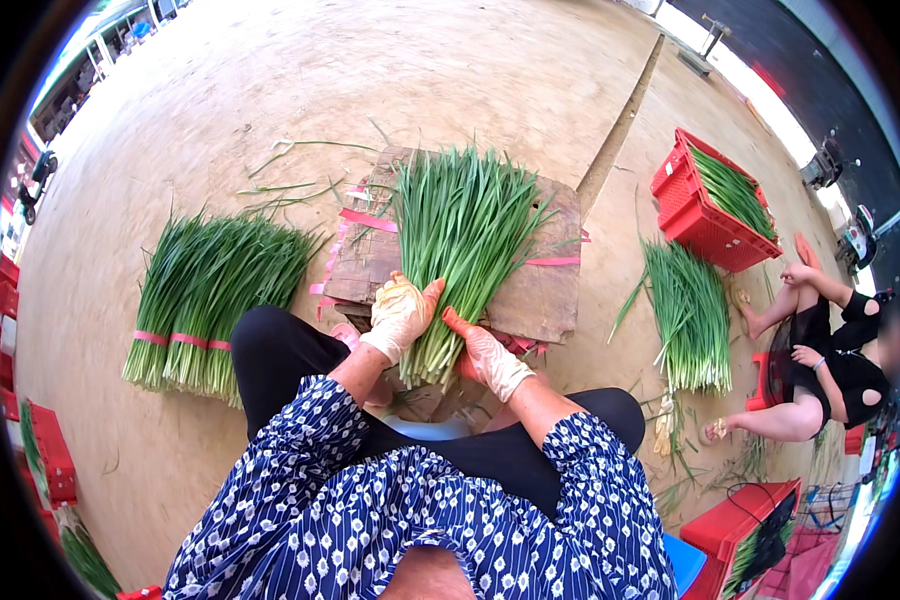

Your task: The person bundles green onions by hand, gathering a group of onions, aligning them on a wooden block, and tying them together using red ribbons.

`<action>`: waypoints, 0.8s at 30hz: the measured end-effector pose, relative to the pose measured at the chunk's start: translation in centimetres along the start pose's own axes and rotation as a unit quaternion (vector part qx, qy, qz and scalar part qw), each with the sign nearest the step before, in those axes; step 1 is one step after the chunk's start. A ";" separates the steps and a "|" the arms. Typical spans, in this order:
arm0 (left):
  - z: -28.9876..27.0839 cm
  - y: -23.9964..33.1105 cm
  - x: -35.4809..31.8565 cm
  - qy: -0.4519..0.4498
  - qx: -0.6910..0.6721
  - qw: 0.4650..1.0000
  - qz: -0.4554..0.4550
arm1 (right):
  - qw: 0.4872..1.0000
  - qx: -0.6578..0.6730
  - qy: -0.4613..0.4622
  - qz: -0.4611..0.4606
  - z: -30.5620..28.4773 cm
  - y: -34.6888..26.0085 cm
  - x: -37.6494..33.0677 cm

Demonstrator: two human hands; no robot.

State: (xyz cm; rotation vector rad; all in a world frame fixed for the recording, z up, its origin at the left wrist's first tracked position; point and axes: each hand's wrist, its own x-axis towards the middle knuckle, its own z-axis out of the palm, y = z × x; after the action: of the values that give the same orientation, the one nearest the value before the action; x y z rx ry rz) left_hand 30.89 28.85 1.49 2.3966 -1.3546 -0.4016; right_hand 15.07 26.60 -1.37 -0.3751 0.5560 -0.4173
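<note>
A large loose bunch of garlic chives (465, 225) lies on a worn wooden board (545, 300) in front of me, leaf tips pointing away and pale stalk ends towards me. My left hand (400, 315), in a thin whitish glove with stained fingers, is closed on the left side of the stalks. From the right, my right hand (490, 358), gloved the same way with orange-stained fingertips, clasps the lower stalks. A pink strap (553, 261) lies across the board and runs beneath the bunch. The undersides of the fingers are hidden by the stalks.
Left of the board stand tied bundles of chives (195, 300) with pink bands. To the right are a loose chive pile (690, 320), a red crate of chives (710, 205) and a seated person (820, 350). Another red crate (735, 535) is nearer me. Stray leaves litter the floor.
</note>
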 end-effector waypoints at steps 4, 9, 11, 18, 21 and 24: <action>0.6 0.1 -0.8 0.035 -0.070 0.997 0.002 | 0.998 -0.027 -0.040 0.051 1.2 1.0 -0.2; 1.3 -1.1 -1.8 -0.039 -0.500 0.861 -0.080 | 0.990 -0.061 -0.048 0.118 2.1 0.9 -1.4; 0.9 -0.7 -2.9 -0.056 -0.580 0.806 -0.100 | 0.991 -0.051 -0.046 0.111 2.2 1.1 -1.4; -3.5 0.5 -4.7 -0.153 -0.646 0.738 -0.118 | 0.991 -0.132 -0.002 0.000 5.7 0.4 -3.1; -6.8 1.8 -6.0 -0.173 -0.651 0.738 -0.049 | 0.970 -0.239 0.024 -0.039 8.2 -1.2 -5.5; -7.2 2.5 -5.5 -0.061 -0.579 0.812 0.043 | 0.958 -0.252 -0.030 -0.132 9.0 -2.1 -6.0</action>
State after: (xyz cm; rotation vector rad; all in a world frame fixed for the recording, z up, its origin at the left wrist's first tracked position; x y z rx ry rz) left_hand 29.23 33.64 9.42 1.2814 -0.8162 -1.0080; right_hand 15.03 29.75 9.23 -0.9562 0.5519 -0.5168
